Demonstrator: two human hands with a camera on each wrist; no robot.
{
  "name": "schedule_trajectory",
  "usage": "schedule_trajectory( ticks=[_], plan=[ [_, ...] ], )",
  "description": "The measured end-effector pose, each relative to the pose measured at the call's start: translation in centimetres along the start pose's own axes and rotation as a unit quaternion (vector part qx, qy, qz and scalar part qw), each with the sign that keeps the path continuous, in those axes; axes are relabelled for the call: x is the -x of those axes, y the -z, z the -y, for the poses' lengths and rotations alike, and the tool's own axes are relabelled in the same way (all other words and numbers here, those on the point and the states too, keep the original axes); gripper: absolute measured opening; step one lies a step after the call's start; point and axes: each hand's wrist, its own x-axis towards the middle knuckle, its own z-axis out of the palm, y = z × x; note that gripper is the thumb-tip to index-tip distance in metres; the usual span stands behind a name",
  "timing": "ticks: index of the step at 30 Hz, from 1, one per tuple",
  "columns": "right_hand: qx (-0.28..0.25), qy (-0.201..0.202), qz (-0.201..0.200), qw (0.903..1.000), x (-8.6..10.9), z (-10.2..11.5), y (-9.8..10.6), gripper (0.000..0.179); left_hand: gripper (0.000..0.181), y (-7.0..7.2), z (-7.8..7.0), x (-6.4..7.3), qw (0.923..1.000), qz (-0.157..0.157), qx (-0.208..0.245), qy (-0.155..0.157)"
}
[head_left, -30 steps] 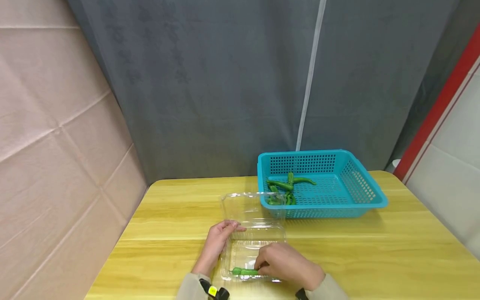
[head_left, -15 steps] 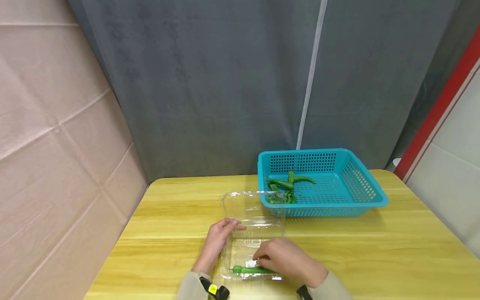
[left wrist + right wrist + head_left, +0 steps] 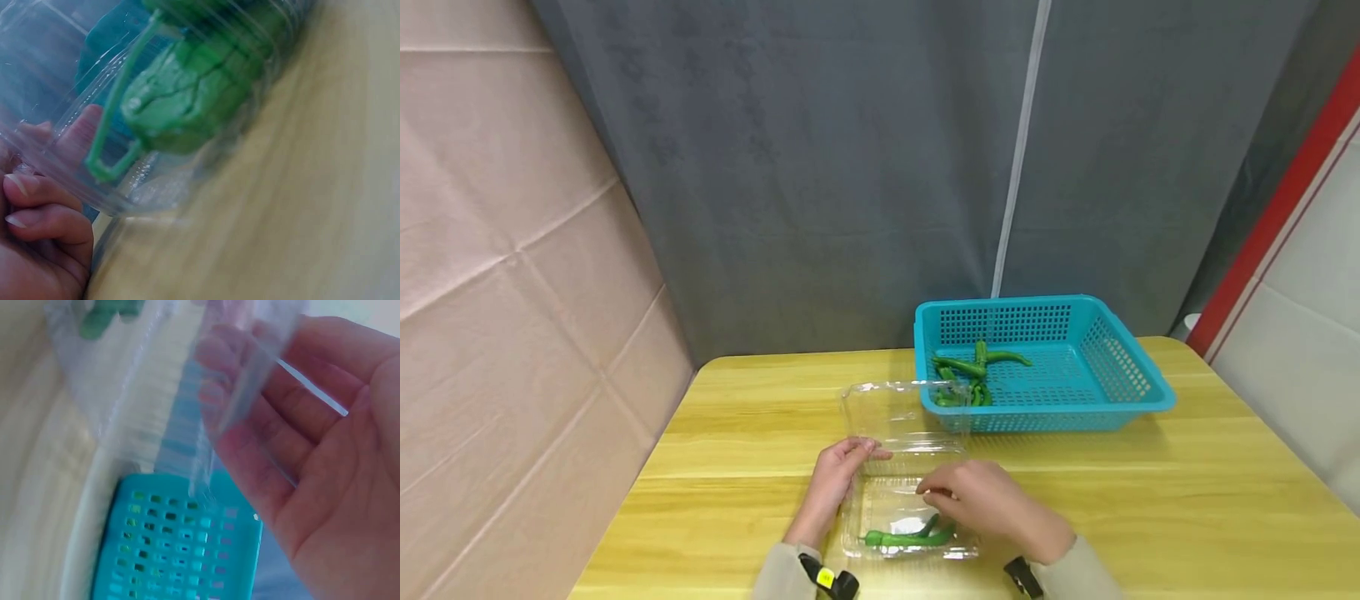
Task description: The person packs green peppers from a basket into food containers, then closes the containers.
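Observation:
A clear plastic clamshell box (image 3: 891, 500) lies on the table with its lid (image 3: 895, 414) folded back. Green peppers (image 3: 910, 540) rest along its near side; in the left wrist view a pepper's cracked-looking stem end (image 3: 187, 94) shows through the wall. My left hand (image 3: 838, 475) grips the box's left side, thumb over the rim. Above the right wall hovers my right hand (image 3: 981, 496), fingers loosely bent with nothing between them. In the right wrist view that hand (image 3: 312, 437) has its fingers reaching over the clear rim.
Behind the box, to the right, stands a turquoise perforated basket (image 3: 1045, 421) holding several green peppers (image 3: 981, 367). The box lid overlaps its front left corner in the head view. A grey curtain (image 3: 850, 208) hangs behind the wooden table (image 3: 760, 408).
My right hand has let go of a pepper at the near side of the box and moved up and slightly right. More of the peppers shows now. The left hand stays put.

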Motion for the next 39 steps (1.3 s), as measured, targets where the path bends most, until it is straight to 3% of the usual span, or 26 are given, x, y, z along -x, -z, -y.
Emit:
schedule_trajectory(
  ticks=[5,11,16,22,26,30,39],
  plan=[
    [0.000,-0.012,-0.026,0.9996,0.7,-0.9,1.7,0.016,0.042,0.0,1.0,-0.5,0.9999,-0.005,-0.011,-0.004],
    [-0.005,-0.068,-0.049,0.9965,1.8,-2.4,4.3,0.019,0.043,0.1,0.9,-0.4,0.9997,-0.013,-0.019,-0.003],
    [0.006,-0.076,-0.094,0.9927,2.7,-3.4,5.7,0.018,0.040,0.2,0.7,-0.3,0.9998,-0.010,-0.014,0.002],
    [0.074,-0.098,-0.187,0.9746,3.4,-4.6,6.5,0.015,0.041,0.1,0.7,-0.3,0.9999,-0.010,-0.009,0.007],
    [0.100,-0.113,-0.225,0.9627,3.8,-5.3,6.6,0.015,0.041,0.0,0.7,-0.3,0.9998,-0.011,-0.009,0.010],
    [0.097,-0.128,-0.231,0.9595,4.0,-5.7,6.7,0.017,0.039,0.1,0.7,-0.3,0.9998,-0.014,-0.009,0.009],
    [0.067,-0.175,-0.185,0.9647,4.0,-6.4,6.1,0.024,0.042,0.0,0.8,-0.3,0.9999,-0.011,-0.007,0.011]
  ],
)
